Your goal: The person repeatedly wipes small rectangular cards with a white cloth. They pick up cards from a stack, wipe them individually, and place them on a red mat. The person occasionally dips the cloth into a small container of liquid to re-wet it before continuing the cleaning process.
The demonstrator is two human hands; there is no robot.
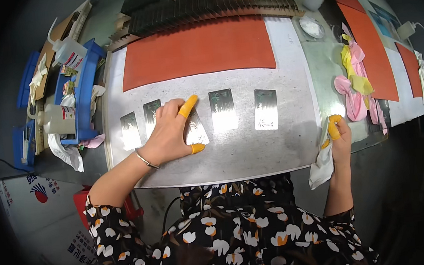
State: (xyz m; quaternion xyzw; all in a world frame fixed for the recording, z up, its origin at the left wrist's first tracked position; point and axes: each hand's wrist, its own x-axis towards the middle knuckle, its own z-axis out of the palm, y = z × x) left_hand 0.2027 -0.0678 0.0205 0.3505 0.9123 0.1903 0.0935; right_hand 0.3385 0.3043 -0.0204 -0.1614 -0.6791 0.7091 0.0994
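- Left hand (167, 132): spread over the middle of five printed cards. Forefinger and thumb, each in a yellow finger cot (188, 107), reach its upper and lower ends. From where I stand, I cannot tell whether they pinch it or merely rest there.
- Right hand (341, 139): closed, pinching a white cloth (322, 166) near the bench's front edge at the right. Cloth hangs limp.
- Position: the middle card (197, 133) lies on the grey work surface (244, 155), tilted slightly, with two cards to its left and two (223, 110) to its right. An orange-red mat (197, 50) lies beyond the row; a dark slotted rack (211, 9) stands behind that.
- Handling, in my judgement: thin, light and probably stiff; the glossy face looks slippery and liable to smudge or scratch. Material not confirmed.
- Hold, as assessed: opposite edges, between covered fingertips, with light pressure and bare skin kept off the printed face.
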